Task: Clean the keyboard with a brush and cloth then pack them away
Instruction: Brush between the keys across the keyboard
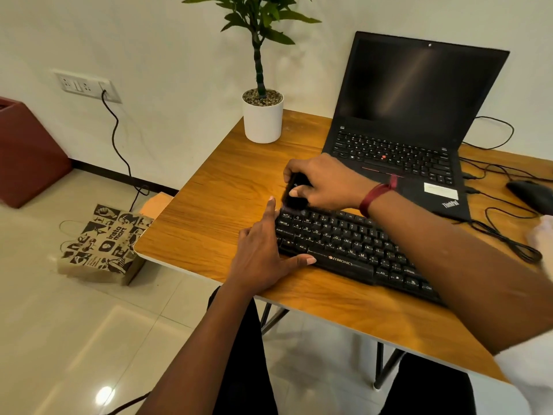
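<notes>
Our left hand (263,253) lies flat with straight fingers against the left end of the black plastic Zebronics keyboard (353,247) on the wooden desk (227,181), likely steadying it while our right hand (326,184) grips a small black brush (288,202), bristles on the top-left keys

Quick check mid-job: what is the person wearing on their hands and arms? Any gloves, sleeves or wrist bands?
No gloves: both the left hand and right hand are bare, no rings visible. A dark red thread band wraps the right wrist, one loose end sticking up. The left forearm and wrist are uncovered. A white sleeve shows on the right upper arm.
</notes>
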